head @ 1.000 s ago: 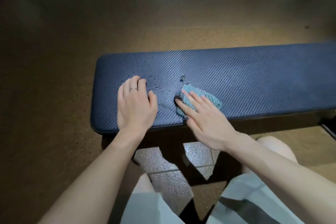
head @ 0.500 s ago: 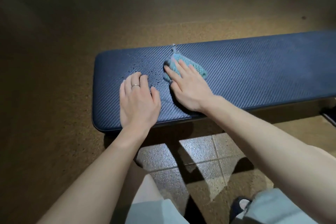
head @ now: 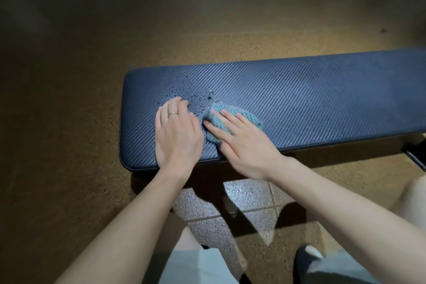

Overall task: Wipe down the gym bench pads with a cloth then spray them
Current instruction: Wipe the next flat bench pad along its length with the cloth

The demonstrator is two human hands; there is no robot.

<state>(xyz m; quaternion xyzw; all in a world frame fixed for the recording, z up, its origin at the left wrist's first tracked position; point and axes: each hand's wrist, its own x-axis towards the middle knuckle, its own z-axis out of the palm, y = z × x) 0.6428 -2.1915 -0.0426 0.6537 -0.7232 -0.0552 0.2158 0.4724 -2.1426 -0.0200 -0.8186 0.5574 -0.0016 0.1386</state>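
head view: the right grip (head: 239,143) lies flat, fingers straight, pressing the blue cloth (head: 232,120) onto the tabletop pad (head: 311,99); nothing is pinched. the left grip (head: 177,134) rests flat just beside it, holding nothing. droplets (head: 196,99) sit just beyond both grips' fingertips. the pad's long axis runs off to the right of the right grip, so that grip looks best placed to sweep along it.
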